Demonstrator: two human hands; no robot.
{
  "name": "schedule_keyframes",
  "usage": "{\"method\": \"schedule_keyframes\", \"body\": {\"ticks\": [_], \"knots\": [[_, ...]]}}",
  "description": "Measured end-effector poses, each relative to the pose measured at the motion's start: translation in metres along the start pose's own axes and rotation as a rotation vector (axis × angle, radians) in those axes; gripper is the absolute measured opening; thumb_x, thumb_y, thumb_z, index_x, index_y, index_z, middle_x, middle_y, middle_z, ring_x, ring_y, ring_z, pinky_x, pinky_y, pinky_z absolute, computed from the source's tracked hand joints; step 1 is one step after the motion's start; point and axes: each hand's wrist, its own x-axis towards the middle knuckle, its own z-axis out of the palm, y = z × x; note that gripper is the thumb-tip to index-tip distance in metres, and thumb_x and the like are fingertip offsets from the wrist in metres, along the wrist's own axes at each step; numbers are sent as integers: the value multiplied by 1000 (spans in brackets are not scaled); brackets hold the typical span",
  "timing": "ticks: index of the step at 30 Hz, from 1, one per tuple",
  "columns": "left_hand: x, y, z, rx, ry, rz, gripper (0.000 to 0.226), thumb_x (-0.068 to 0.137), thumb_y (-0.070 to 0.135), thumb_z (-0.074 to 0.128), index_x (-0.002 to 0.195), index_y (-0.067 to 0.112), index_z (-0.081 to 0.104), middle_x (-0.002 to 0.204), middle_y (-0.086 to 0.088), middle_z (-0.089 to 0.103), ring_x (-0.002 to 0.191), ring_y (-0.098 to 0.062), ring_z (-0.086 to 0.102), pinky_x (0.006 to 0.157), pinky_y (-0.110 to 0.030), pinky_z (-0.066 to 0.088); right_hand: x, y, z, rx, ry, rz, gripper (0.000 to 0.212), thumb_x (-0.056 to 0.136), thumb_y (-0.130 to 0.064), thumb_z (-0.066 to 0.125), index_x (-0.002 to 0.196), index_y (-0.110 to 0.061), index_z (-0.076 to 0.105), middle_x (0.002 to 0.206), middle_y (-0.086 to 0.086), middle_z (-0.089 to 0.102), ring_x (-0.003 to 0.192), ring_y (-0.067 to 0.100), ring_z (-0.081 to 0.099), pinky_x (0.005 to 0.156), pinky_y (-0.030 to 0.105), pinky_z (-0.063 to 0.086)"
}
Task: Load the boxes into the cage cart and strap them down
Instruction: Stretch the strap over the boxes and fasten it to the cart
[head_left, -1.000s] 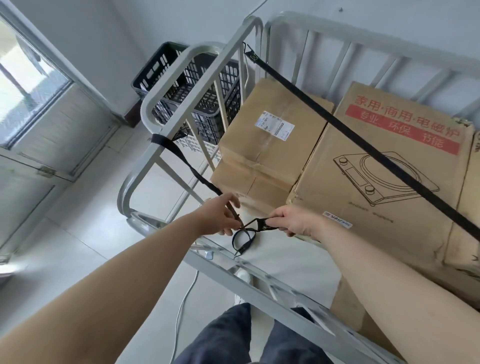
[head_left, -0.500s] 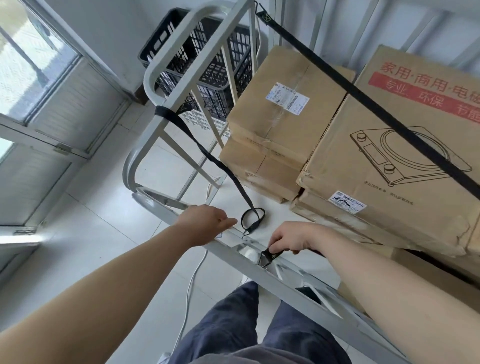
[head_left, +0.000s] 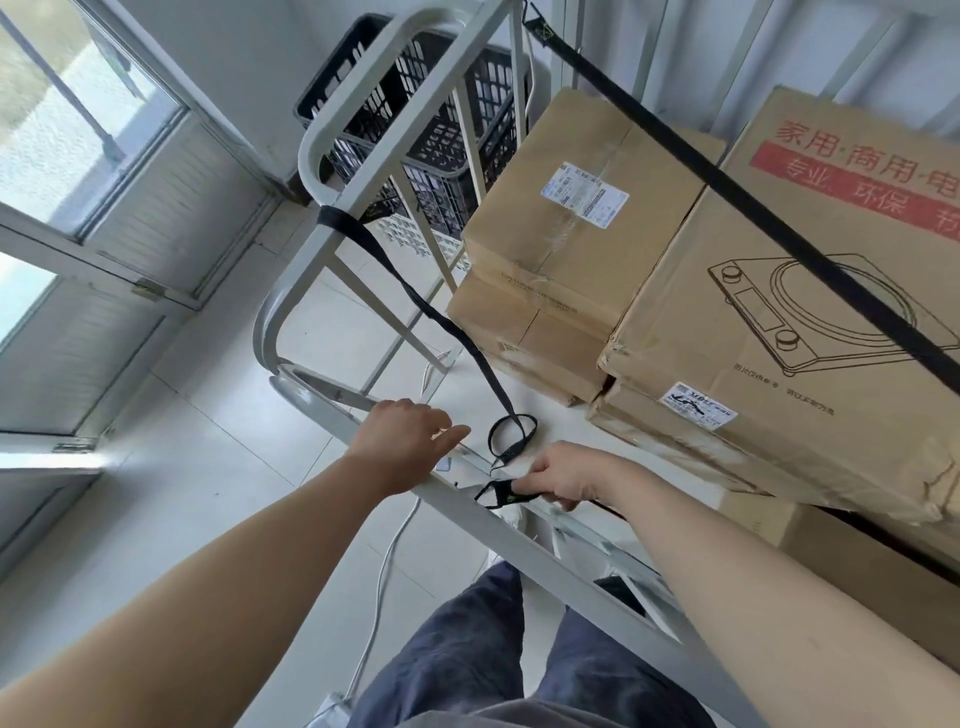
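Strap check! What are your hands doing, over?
Left hand open over front rail. Right hand pinches strap end. Side strap hangs slack beside boxes. Nothing in the way.

- Cage cart (head_left: 314, 156): metal tube, pale grey paint, smooth with a soft sheen.
- Left box (head_left: 519, 208): brown cardboard, matt and creased. Clear glossy tape runs along the seam. White paper label (head_left: 584, 200).
- Right box (head_left: 727, 364): the same matt cardboard, printed in red and black. The near corner is crushed and rough.
- Long strap (head_left: 675, 143): black woven webbing, matt.
- Short strap (head_left: 337, 221) and strap end (head_left: 498, 496) by the near rail: the same dull black cloth.
- Crate (head_left: 441, 150), far left: black plastic lattice, slight shine.
- Floor (head_left: 218, 467): pale tile, glossy.
- Trousers (head_left: 467, 649): dark blue cloth, matt.
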Motion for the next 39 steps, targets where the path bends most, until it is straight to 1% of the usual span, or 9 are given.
{"method": "schedule_keyframes", "body": {"ticks": [6,10,13,17,22,24,28,32,39], "knots": [[-13,13,-5,24,31,-83,48,98,55,24,106,31,65,101,7,68,102,-19,56,94,-33,38,-28,1,-10,-256,-66,19,27,91,-32,59,103,-10,67,92,5,72,73,16,61,71,27,48],[-22,28,-10,25,69,-116,54,96,58,18,112,31,63,111,9,65,109,-18,55,98,-33,37,-37,-3,-31,-410,239,-96,29,91,-29,51,105,-8,66,103,12,69,74,19,55,63,27,40],[-23,37,-28,25,152,-162,46,98,51,27,123,28,58,123,7,61,118,-18,52,102,-34,34,-46,-21,-62,-522,456,-151,34,95,-27,45,118,-7,59,114,13,65,96,29,62,82,38,51],[-17,37,-59,1,313,-227,36,97,38,40,125,23,57,126,4,60,119,-20,52,104,-34,32,-58,-60,-98,-677,618,-265,39,99,-29,41,131,-10,51,139,5,51,126,25,47,99,38,43],[3,2,-102,42,432,-267,36,95,37,43,127,24,55,128,4,59,118,-21,53,103,-36,36,-57,-115,-119,-748,774,-370,41,100,-27,39,138,-12,42,149,2,38,141,19,28,108,35,33],[13,-22,-120,56,457,-282,35,94,37,44,124,24,56,127,3,60,117,-21,54,102,-38,37,-46,-140,-122,-785,831,-416,43,100,-28,41,141,-12,41,150,3,39,140,19,30,114,33,26],[38,-80,-146,47,467,-306,31,93,34,43,120,25,56,121,4,62,112,-22,55,98,-37,39,-6,-196,-111,-742,855,-486,40,99,-25,44,136,-11,45,144,4,46,135,21,38,113,33,30],[68,-127,-152,33,434,-287,37,95,42,41,125,23,55,123,4,61,113,-21,56,99,-36,38,50,-245,-90,-629,809,-493,31,96,-28,50,121,-10,53,126,5,57,118,24,51,95,33,43],[98,-164,-133,-18,406,-216,32,97,46,35,108,26,58,111,7,64,105,-20,59,91,-33,39,126,-284,-72,-541,838,-353,24,92,-36,54,103,-14,60,98,4,67,93,27,63,71,33,46]]}}
